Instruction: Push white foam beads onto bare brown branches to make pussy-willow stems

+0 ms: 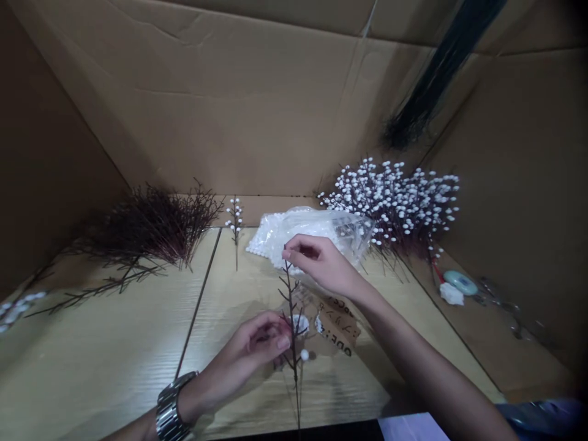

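- Wearing metal watch (173,407) on left wrist, nearest camera.
- Got white beads (261,240) in clear plastic bag (309,217), toward back of worktop (114,343).
- Holding brown twig (290,297) by tip in right hand (324,262), thumb and fingers pinched.
- Resting left hand (250,346), half curled, at mid-stem, above low white berry (304,354); can't tell if gripping.

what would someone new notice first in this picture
Probably the mass of white-berried sprigs at the back right, bright against brown cardboard. Next, the bare dark twigs heaped at back left, then the stem at the hands, front centre, with a white berry low on it.
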{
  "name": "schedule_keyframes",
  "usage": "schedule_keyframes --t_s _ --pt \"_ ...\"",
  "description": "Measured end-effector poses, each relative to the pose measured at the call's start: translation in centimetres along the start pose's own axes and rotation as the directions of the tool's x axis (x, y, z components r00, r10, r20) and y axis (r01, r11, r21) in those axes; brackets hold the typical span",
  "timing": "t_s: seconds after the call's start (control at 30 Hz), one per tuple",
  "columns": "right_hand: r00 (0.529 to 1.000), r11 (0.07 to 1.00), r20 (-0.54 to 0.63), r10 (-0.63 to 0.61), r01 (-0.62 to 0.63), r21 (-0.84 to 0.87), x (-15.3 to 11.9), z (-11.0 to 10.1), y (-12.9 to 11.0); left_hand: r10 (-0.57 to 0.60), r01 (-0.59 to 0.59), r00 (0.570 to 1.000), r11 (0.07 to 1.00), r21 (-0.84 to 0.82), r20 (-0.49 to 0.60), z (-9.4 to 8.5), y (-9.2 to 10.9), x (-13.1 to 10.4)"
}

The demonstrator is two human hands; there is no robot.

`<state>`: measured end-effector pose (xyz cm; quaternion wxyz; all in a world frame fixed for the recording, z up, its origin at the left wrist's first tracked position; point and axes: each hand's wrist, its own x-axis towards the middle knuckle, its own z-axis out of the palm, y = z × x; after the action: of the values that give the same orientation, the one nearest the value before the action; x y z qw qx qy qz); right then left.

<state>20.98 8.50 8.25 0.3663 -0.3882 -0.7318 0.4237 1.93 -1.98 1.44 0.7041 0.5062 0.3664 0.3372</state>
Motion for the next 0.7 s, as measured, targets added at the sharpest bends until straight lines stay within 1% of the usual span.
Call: schedule_keyframes --t_s 0.07,0.27,0.37,0.47,0.57,0.63,0.7 --pt "1.0 1.0 0.002 -0.004 0.004 0.01 0.3 0.4 -0.1 0.006 -0.005 0.999 1.0 0.008 -0.031 0.1 0.0 0.0" --pt "1.0 0.998 0.001 0.0 -0.001 0.057 0.9 1.2 -0.1 -0.03 0.025 0.997 0.997 -0.074 -0.073 0.2 0.1 0.0" --pt "1.0 0.998 0.0 -0.001 0.001 0.069 1.1 1.7 0.1 -0.039 0.031 0.993 0.997 -0.074 -0.107 0.2 0.1 0.0" --pt "1.0 0.997 -0.023 0.01 -0.008 0.071 1.0 1.7 0.3 -0.053 0.039 0.989 0.995 -0.095 -0.139 0.1 -0.1 0.0" --pt "0.996 0.998 -0.089 0.027 -0.022 0.051 0.0 0.9 0.9 -0.059 0.037 0.986 0.99 -0.137 -0.159 -0.1 -0.2 0.1" --pt "0.988 1.0 -0.152 0.026 -0.023 0.022 -1.4 0.4 1.4 -0.057 0.029 0.984 0.986 -0.163 -0.169 -0.2 -0.2 0.1" --pt "0.981 0.999 -0.19 0.023 -0.017 0.031 -3.3 0.3 2.1 -0.057 0.024 0.982 0.983 -0.181 -0.181 -0.3 -0.2 0.2"
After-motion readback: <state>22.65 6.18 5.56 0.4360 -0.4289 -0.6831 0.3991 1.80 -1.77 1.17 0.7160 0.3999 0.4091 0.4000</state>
